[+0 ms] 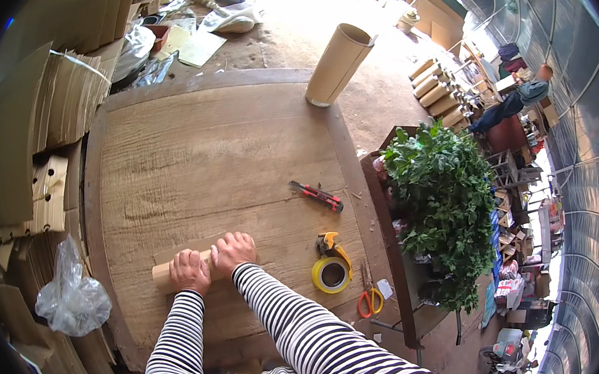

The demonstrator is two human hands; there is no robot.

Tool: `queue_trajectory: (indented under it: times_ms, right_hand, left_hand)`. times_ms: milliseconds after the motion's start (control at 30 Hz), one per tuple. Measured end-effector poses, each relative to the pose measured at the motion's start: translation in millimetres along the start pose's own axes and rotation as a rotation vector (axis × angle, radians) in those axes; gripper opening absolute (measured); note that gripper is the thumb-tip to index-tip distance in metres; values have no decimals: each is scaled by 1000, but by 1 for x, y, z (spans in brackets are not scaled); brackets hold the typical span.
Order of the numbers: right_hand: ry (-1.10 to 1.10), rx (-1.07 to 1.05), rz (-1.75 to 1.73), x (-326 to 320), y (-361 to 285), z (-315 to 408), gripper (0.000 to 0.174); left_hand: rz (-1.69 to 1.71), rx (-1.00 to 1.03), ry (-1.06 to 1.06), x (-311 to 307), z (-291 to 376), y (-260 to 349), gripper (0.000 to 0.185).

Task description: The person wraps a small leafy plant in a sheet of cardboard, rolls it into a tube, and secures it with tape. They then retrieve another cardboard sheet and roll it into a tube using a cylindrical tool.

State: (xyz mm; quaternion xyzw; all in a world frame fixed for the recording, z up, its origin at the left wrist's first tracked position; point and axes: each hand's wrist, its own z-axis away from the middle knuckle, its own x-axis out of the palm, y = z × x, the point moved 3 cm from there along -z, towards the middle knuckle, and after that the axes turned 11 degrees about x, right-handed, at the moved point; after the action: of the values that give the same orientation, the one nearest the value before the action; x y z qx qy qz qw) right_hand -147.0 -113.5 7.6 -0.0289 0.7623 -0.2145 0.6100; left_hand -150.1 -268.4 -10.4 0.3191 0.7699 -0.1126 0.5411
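Note:
Near the front of the wooden tabletop lies a narrow roll of brown cardboard, with a flat flap showing along its far side. My left hand grips it close to its left end. Right beside it, my right hand curls over the roll farther along; the hands hide much of its middle. To the right lie a yellow tape dispenser with a tape roll, and scissors with orange and yellow handles. Farther back is a red and black utility knife. A wide cardboard tube stands upright at the far right corner.
Stacked flat cardboard and a clear plastic bag crowd the left edge. Leafy green plants stand just beyond the right edge. Behind them are several cardboard tubes and another person.

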Motion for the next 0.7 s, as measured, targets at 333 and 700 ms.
queue_trajectory:
  times_ms: [333, 700]
  right_hand:
    - [244, -247, 36, 17, -13, -2, 14]
    - [-52, -41, 221, 24, -17, -31, 21]
  left_hand:
    - [130, -91, -209, 24, -35, -45, 25]
    - [194, -8, -168, 5, -27, -45, 31]
